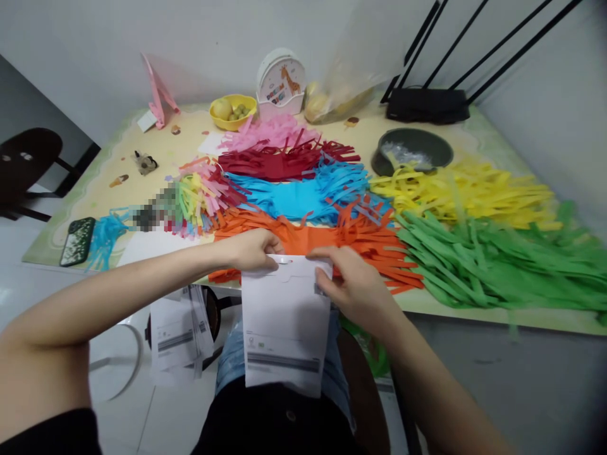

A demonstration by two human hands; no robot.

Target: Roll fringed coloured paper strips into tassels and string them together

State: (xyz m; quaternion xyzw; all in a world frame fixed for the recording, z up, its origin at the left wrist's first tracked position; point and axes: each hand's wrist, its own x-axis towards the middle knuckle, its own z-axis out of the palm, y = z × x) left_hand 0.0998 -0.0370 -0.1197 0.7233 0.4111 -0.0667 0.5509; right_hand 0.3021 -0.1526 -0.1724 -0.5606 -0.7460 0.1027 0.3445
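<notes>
A white paper package hangs over my lap at the table's near edge, printed labels on its lower part. My left hand pinches its top left corner, fingers closed. My right hand grips its top right edge, fingers closed on it. Just beyond both hands lies a pile of orange fringed paper strips.
The table holds piles of cut paper: blue, red, pink, yellow, green, mixed colours. A phone, a yellow fruit bowl, a giraffe clock and a dark bowl stand around. More white packages lie on a stool.
</notes>
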